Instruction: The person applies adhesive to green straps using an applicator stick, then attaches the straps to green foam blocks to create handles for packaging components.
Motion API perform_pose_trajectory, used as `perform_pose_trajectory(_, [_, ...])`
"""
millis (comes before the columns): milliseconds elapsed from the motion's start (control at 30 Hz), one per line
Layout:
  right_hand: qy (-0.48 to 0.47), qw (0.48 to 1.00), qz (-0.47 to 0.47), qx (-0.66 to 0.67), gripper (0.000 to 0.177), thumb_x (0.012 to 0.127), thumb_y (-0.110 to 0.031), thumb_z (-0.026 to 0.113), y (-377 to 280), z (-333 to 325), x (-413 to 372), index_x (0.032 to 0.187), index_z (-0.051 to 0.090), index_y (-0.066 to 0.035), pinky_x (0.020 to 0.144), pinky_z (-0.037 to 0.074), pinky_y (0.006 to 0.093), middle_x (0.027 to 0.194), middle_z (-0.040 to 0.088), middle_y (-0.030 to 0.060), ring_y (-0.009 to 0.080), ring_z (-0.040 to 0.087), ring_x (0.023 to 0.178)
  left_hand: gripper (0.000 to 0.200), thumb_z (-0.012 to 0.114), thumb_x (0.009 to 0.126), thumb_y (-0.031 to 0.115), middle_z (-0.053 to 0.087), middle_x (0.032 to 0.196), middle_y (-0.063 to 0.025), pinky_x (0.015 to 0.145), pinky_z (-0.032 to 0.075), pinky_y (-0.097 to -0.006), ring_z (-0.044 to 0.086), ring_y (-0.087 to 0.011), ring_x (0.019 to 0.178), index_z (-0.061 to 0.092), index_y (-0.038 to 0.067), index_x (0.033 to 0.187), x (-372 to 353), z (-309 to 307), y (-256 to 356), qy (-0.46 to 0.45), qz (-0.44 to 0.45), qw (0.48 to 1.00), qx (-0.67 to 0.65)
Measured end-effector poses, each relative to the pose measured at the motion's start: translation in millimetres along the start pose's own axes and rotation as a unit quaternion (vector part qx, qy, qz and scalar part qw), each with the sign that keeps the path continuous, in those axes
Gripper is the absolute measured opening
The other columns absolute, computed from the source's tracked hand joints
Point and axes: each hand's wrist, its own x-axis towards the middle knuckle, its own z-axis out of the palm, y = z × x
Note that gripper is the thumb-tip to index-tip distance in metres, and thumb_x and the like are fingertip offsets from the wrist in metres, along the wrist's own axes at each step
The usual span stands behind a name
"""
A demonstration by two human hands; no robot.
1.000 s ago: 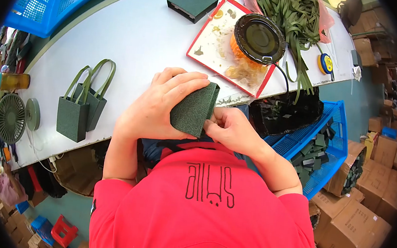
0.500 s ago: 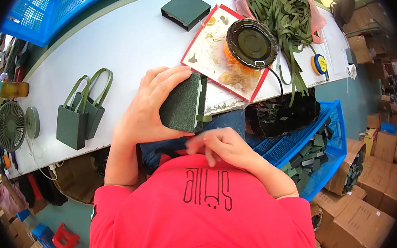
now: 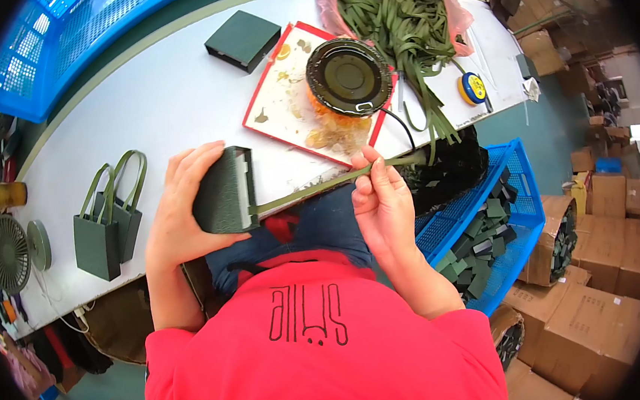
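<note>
My left hand (image 3: 184, 212) is closed round a dark green textured box (image 3: 224, 192), with its opening facing right. From the box's open edge a green ribbon (image 3: 305, 193) stretches up to the right. My right hand (image 3: 382, 197) pinches that ribbon between thumb and fingers, and the strip's far end runs past the fingers. On the white table (image 3: 157, 74), left of the box, two small green bags with ribbon handles (image 3: 98, 243) stand together. Another dark green box (image 3: 242, 40) lies farther back.
A black round pot (image 3: 348, 78) sits on a stained red-edged board (image 3: 274, 114). Behind it, green ribbons (image 3: 402, 18) spill from a pink bag. A blue crate (image 3: 518, 208) holding green pieces stands at right. A fan (image 3: 9, 251) and a yellow-blue tin (image 3: 471, 88) are on the table.
My right hand has moved up and right from beside the box and now draws the ribbon out straight. The view has shifted, and the box stays in my left hand.
</note>
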Motion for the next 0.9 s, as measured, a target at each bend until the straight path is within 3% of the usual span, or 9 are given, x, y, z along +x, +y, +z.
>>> perform_pose_trajectory(167, [0.0, 0.999, -0.045, 0.021, 0.028, 0.105, -0.019, 0.054, -11, -3, 10, 0.127, 0.056, -0.001, 0.067, 0.058, 0.0223, 0.105, 0.07, 0.0115, 0.0079, 0.066, 0.073, 0.104, 0.093, 0.046, 0.018, 0.053, 0.141, -0.0146, 0.108, 0.041, -0.046, 0.048, -0.0362, 0.129, 0.05, 0.003, 0.14, -7, -5, -5, 0.013, -0.015, 1.0, 0.006])
perform_pose_trajectory(200, [-0.002, 0.998, -0.054, 0.024, 0.027, 0.105, -0.019, 0.055, -11, -5, 12, 0.126, 0.056, -0.002, 0.067, 0.058, 0.0225, 0.105, 0.07, 0.0117, 0.0079, 0.066, 0.073, 0.104, 0.093, 0.053, 0.029, 0.051, 0.144, -0.017, 0.111, 0.038, -0.0445, 0.046, -0.0352, 0.133, 0.048, 0.002, 0.142, -9, -5, -8, 0.001, -0.024, 1.0, 0.012])
perform_pose_trajectory(233, [-0.005, 0.998, -0.063, 0.026, 0.026, 0.105, -0.019, 0.055, -12, -4, 14, 0.124, 0.056, -0.002, 0.067, 0.058, 0.0226, 0.105, 0.07, 0.0119, 0.008, 0.066, 0.072, 0.104, 0.093, 0.051, 0.026, 0.052, 0.143, -0.0163, 0.11, 0.039, -0.045, 0.047, -0.0357, 0.132, 0.048, 0.002, 0.141, -9, -6, -8, 0.002, -0.023, 1.0, 0.008])
perform_pose_trajectory(300, [0.006, 0.997, -0.072, 0.017, 0.021, 0.104, -0.017, 0.057, -12, -2, 19, 0.118, 0.056, -0.003, 0.059, 0.054, 0.0227, 0.095, 0.069, 0.0098, 0.009, 0.063, 0.067, 0.104, 0.093, 0.046, 0.019, 0.053, 0.141, -0.0148, 0.108, 0.042, -0.046, 0.048, -0.0366, 0.128, 0.05, 0.003, 0.139, -7, -5, -6, 0.005, -0.021, 1.0, 0.0])
perform_pose_trajectory(367, [-0.013, 0.996, -0.082, -0.013, 0.019, 0.103, -0.017, 0.058, -12, -6, 26, 0.115, 0.057, -0.003, 0.054, 0.05, 0.0225, 0.088, 0.068, 0.0082, 0.0096, 0.061, 0.062, 0.104, 0.093, 0.049, 0.024, 0.052, 0.142, -0.0164, 0.109, 0.04, -0.0455, 0.048, -0.0363, 0.13, 0.048, 0.003, 0.141, -6, -4, -6, -0.01, -0.022, 1.0, 0.004])
perform_pose_trajectory(467, [-0.014, 0.983, -0.09, -0.157, 0.018, 0.102, -0.019, 0.061, -19, 4, 32, 0.108, 0.059, -0.002, 0.046, 0.043, 0.0221, 0.076, 0.063, 0.0048, 0.0088, 0.054, 0.052, 0.105, 0.093, 0.05, 0.024, 0.052, 0.142, -0.0173, 0.11, 0.039, -0.0452, 0.048, -0.0363, 0.13, 0.048, 0.002, 0.142, -4, -1, -6, -0.021, -0.01, 1.0, -0.003])
perform_pose_trajectory(900, [-0.009, 0.971, -0.081, -0.226, 0.021, 0.099, -0.021, 0.066, -21, 16, 58, 0.092, 0.061, -0.003, 0.039, 0.029, 0.0202, 0.065, 0.058, 0.0004, 0.004, 0.041, 0.043, 0.102, 0.094, 0.05, 0.025, 0.055, 0.138, -0.0171, 0.105, 0.043, -0.0474, 0.05, -0.0384, 0.123, 0.05, 0.003, 0.139, 3, 7, 1, -0.017, 0.024, 1.0, -0.007])
